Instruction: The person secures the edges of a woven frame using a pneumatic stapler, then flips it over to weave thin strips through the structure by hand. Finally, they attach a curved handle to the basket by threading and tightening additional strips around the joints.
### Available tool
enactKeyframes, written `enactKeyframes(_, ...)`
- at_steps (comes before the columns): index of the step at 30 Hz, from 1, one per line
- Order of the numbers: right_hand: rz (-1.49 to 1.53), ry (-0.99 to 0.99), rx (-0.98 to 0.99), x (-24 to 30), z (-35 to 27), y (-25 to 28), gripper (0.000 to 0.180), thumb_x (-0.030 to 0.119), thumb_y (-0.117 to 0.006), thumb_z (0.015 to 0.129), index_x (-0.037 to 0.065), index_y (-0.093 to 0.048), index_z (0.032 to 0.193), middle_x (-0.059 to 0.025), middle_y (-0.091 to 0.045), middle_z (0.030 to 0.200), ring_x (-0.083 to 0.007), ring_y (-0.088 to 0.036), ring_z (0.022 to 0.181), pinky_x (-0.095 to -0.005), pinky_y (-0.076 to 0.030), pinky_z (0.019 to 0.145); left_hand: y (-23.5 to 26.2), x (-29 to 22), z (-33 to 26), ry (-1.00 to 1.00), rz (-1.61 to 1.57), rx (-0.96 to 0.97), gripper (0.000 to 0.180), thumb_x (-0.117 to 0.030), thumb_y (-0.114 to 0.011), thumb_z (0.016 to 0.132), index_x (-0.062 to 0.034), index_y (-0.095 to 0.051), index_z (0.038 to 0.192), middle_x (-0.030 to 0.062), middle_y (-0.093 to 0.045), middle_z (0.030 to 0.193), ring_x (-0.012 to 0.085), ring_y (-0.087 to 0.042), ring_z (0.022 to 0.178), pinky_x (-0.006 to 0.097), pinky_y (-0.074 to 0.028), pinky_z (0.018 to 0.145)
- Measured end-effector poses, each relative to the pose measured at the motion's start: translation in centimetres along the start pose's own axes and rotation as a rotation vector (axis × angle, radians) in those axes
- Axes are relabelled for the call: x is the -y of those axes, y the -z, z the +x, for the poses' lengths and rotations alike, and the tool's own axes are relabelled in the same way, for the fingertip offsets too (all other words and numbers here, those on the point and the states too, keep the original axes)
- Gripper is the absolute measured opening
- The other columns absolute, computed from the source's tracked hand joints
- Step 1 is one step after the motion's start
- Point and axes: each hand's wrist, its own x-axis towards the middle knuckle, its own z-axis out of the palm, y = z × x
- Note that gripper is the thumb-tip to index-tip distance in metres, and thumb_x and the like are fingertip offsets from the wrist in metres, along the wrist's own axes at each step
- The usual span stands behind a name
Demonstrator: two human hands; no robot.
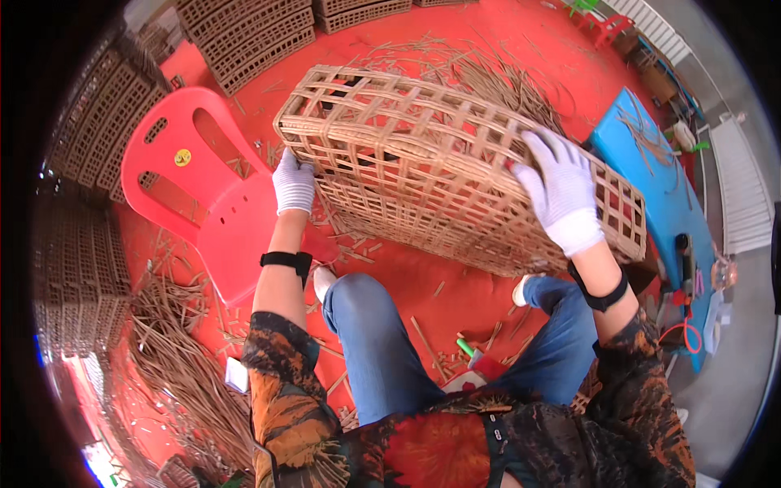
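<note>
A large rectangular wicker basket [423, 154], woven in an open lattice of tan strips, is tilted up in front of my knees. My left hand [294, 184], in a white knit glove, grips its left end near the lower corner, fingers curled behind the weave. My right hand [561, 191], gloved the same way, lies over the basket's top edge towards the right end. Its fingers reach across the lattice, and the thumb is bent near the rim. A small red bit shows by that thumb; what it is I cannot make out.
A red plastic chair [207, 183] stands close on my left. Stacked woven baskets [248, 41] rise behind it. Loose strips [175, 342] lie on the red floor at left. A blue table [651, 195] with tools is at right. A green-handled tool [465, 347] lies between my legs.
</note>
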Motion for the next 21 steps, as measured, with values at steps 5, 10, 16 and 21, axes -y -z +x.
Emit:
enactKeyframes(5, 0.108, -0.050, -0.061, -0.3, 0.3, -1.0, 0.047, 0.044, -0.064, 0.092, 0.008, -0.064, 0.122, -0.0169, -0.061, 0.126, -0.0372, -0.056, 0.118, -0.0497, -0.042, 0.100, 1.3, -1.8, 0.9, 0.011, 0.292, 0.080, 0.033, -0.013, -0.068, 0.085, -0.0022, -0.064, 0.116, 0.0165, -0.074, 0.097, 0.0311, -0.071, 0.091, 0.041, -0.053, 0.081)
enactKeyframes(10, 0.195, -0.069, -0.014, -2.9, -1.8, -0.1, 0.048, 0.047, -0.064, 0.091, 0.011, -0.064, 0.123, -0.0157, -0.060, 0.128, -0.0368, -0.054, 0.121, -0.0500, -0.041, 0.103, 4.2, -8.2, 1.8, -0.184, 0.478, -0.289, 0.033, -0.027, -0.062, 0.092, -0.0064, -0.068, 0.117, 0.0171, -0.071, 0.111, 0.0366, -0.066, 0.105, 0.044, -0.051, 0.093)
enactKeyframes(16, 0.037, -0.145, -0.057, -9.3, -7.9, 3.9, 0.044, 0.047, -0.070, 0.085, 0.013, -0.070, 0.112, -0.0096, -0.065, 0.121, -0.0324, -0.057, 0.117, -0.0479, -0.044, 0.100, 2.7, -19.1, -3.6, -0.701, 0.224, -0.116, 0.032, -0.022, -0.071, 0.091, -0.0070, -0.070, 0.119, 0.0138, -0.066, 0.124, 0.0294, -0.061, 0.117, 0.039, -0.047, 0.102)
enactKeyframes(21, 0.032, -0.062, -0.001, -11.3, -12.6, 5.2, 0.045, 0.044, -0.070, 0.086, 0.018, -0.066, 0.122, -0.0079, -0.063, 0.124, -0.0329, -0.056, 0.119, -0.0484, -0.042, 0.103, -4.1, -22.1, -9.5, -0.822, 0.234, 0.361, 0.037, -0.018, -0.076, 0.085, -0.0089, -0.070, 0.120, 0.0109, -0.066, 0.124, 0.0271, -0.060, 0.118, 0.038, -0.044, 0.105)
